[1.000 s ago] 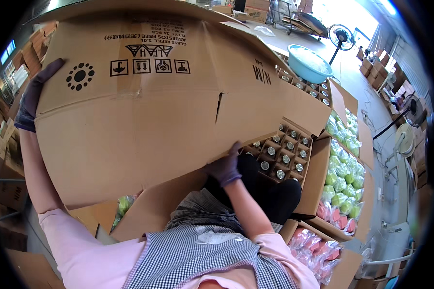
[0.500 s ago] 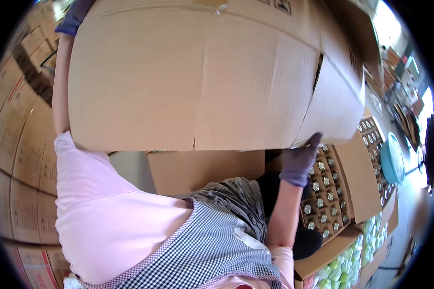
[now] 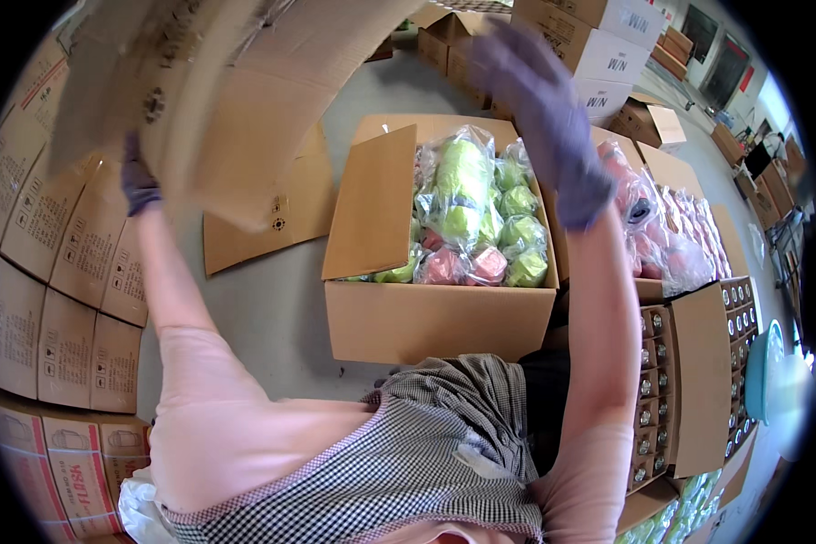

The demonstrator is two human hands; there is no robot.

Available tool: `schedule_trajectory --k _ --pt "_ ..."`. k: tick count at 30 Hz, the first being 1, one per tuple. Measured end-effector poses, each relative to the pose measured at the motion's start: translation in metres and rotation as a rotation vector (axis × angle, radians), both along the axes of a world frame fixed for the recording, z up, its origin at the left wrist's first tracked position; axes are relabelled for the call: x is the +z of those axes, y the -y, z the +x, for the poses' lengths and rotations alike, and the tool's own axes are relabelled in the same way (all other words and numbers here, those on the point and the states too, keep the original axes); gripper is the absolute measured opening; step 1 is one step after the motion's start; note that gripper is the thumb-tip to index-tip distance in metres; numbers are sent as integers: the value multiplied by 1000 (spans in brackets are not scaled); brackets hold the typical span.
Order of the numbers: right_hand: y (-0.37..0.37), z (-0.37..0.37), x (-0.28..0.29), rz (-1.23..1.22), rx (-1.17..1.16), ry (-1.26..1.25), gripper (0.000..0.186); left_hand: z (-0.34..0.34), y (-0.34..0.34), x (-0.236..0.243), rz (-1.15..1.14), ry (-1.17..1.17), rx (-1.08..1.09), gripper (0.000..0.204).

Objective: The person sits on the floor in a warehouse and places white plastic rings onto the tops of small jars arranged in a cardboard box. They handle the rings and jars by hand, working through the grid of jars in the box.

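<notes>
A large cardboard carton (image 3: 254,109) hangs tilted at the upper left, blurred by motion. My left hand (image 3: 140,181), in a purple glove, grips its lower left side, with the fingers partly hidden. My right hand (image 3: 544,118), gloved too, is raised with its fingers stretched out and smeared, holding nothing. Below it stands an open box (image 3: 440,322) before my lap. Inside lie green and pink bundles in clear plastic; a long green wrapped bundle (image 3: 462,181) rests on top.
Stacked cartons (image 3: 72,281) line the left side. A flat cardboard piece (image 3: 286,204) lies on the floor. On the right are a box of pink wrapped items (image 3: 644,249), a divided box with round-topped pieces (image 3: 648,390) and a turquoise basin (image 3: 764,372). More cartons (image 3: 589,54) stand behind.
The carton has swung from in front of me to the upper left, uncovering the open box. My right hand has left its edge and risen; my left hand has come lower.
</notes>
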State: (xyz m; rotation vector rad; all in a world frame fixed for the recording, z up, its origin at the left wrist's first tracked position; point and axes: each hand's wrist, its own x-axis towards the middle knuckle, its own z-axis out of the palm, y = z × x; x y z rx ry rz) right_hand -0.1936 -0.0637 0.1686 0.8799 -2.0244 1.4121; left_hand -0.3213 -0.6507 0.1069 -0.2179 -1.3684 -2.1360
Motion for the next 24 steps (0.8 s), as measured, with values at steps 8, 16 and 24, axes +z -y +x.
schedule_trajectory --k 8,16,24 --pt "-71 60 -176 -163 -352 825 36 -80 -14 -281 434 564 293 50" --pt "-176 187 -257 -287 -770 915 33 -74 23 -402 458 1051 296 47" --pt "-178 162 -212 -408 -1103 750 38 -101 79 -404 415 983 298 55"
